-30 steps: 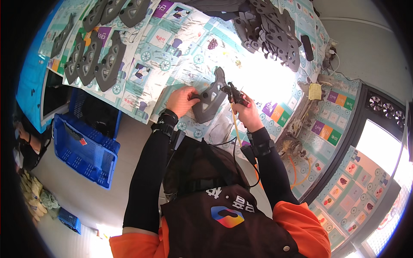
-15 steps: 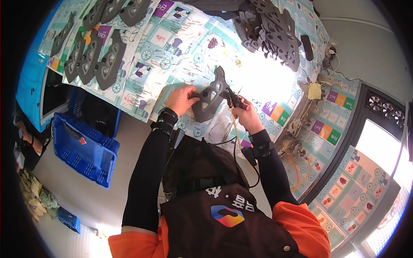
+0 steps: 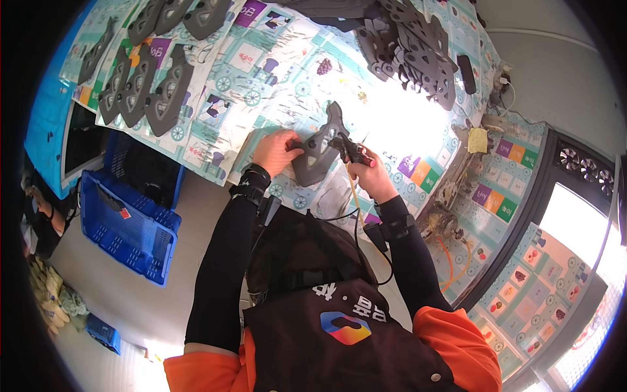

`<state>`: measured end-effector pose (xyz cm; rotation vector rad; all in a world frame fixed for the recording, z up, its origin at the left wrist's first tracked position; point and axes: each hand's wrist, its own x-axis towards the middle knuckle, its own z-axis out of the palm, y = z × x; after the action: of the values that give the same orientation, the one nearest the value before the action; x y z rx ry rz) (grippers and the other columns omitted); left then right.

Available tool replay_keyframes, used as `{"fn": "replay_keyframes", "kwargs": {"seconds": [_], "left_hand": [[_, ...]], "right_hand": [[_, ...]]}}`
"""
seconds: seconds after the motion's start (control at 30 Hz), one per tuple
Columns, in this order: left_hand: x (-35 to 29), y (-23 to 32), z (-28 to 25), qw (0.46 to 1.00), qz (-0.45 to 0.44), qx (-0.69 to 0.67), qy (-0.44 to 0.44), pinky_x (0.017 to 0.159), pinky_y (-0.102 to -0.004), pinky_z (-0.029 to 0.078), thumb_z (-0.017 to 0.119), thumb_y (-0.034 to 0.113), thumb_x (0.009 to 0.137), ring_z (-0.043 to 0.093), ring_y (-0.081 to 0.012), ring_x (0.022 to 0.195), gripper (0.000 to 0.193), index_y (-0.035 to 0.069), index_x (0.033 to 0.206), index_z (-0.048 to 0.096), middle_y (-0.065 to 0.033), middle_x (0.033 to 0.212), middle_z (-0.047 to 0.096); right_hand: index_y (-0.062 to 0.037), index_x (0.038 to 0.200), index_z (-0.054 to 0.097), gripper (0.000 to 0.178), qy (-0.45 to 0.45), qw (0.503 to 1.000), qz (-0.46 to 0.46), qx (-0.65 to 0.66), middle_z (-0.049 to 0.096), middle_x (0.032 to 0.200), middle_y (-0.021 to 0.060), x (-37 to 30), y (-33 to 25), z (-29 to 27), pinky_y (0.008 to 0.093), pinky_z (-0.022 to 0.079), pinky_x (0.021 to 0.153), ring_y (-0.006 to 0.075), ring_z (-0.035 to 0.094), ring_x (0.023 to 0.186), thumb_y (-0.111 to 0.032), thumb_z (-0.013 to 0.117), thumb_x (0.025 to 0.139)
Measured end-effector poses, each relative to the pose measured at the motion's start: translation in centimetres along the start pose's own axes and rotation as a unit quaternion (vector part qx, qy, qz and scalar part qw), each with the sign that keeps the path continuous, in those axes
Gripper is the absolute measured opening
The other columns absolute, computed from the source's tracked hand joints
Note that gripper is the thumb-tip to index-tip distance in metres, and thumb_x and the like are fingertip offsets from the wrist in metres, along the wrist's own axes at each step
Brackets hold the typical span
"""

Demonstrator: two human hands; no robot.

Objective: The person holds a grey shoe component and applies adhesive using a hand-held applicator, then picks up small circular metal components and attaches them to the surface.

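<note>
A dark grey moulded plastic part with cut-out openings lies on the patterned table covering near its front edge. My left hand is closed on its left edge, thumb and fingers pinching a corner. In my right hand is a pair of dark nippers with red handle ends. Their jaws meet the right side of the part, around its upper middle; whether they are closed on its edge is too small to tell. A thin yellow hose hangs below the nippers.
Several similar grey parts lie in rows at the far left. A heap of grey parts sits at the back right, near a black oblong object. A blue crate stands below the table's left side. Bright light washes out the table's right.
My right hand has shifted slightly left, bringing the nippers' jaws further over the part's right side. My left hand and the part stay almost where they were.
</note>
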<state>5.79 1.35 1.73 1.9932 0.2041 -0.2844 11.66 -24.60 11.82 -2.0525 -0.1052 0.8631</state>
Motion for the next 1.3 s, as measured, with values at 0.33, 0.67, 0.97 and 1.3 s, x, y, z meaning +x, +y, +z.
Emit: {"fn": "replay_keyframes", "kwargs": {"seconds": [0.33, 0.67, 0.97, 1.3], "left_hand": [[-0.1, -0.1, -0.1, 1.000, 0.001, -0.002, -0.003, 0.064, -0.0334, 0.051, 0.085, 0.014, 0.081, 0.064, -0.0190, 0.068, 0.024, 0.006, 0.099, 0.071, -0.0064, 0.080, 0.069], [0.2, -0.4, 0.1, 1.000, -0.008, -0.013, -0.017, 0.067, -0.0377, 0.053, 0.086, 0.019, 0.079, 0.068, -0.0233, 0.074, 0.028, 0.010, 0.100, 0.070, -0.0058, 0.083, 0.070], [0.0, -0.7, 0.1, 1.000, -0.019, -0.013, -0.017, 0.067, -0.0373, 0.053, 0.086, 0.020, 0.079, 0.068, -0.0230, 0.074, 0.028, 0.011, 0.101, 0.071, -0.0053, 0.083, 0.071], [0.0, -0.3, 0.0, 1.000, -0.014, -0.004, -0.014, 0.067, -0.0381, 0.053, 0.087, 0.020, 0.079, 0.069, -0.0242, 0.075, 0.030, 0.010, 0.102, 0.070, -0.0060, 0.083, 0.071]], "right_hand": [[-0.0002, 0.102, 0.065, 0.026, -0.038, 0.997, 0.071, 0.018, 0.063, 0.075, 0.0113, 0.0, 0.3, 0.3, 0.0355, 0.051, 0.067, 0.0220, 0.063, 0.066, -0.009, 0.061, 0.077], [-0.0002, 0.101, 0.064, 0.025, -0.062, 0.994, 0.088, 0.034, 0.060, 0.073, 0.0104, -1.1, 0.9, 0.9, 0.0362, 0.048, 0.066, 0.0213, 0.058, 0.066, -0.011, 0.061, 0.079], [-0.0014, 0.104, 0.064, 0.026, -0.056, 0.995, 0.088, 0.004, 0.060, 0.074, 0.0126, -1.4, -0.5, 1.3, 0.0376, 0.048, 0.068, 0.0234, 0.058, 0.069, -0.011, 0.062, 0.079], [0.0017, 0.103, 0.063, 0.022, -0.066, 0.995, 0.047, 0.054, 0.058, 0.073, 0.0018, -0.6, -0.3, 2.5, 0.0278, 0.044, 0.060, 0.0094, 0.054, 0.063, -0.003, 0.061, 0.081]]}}
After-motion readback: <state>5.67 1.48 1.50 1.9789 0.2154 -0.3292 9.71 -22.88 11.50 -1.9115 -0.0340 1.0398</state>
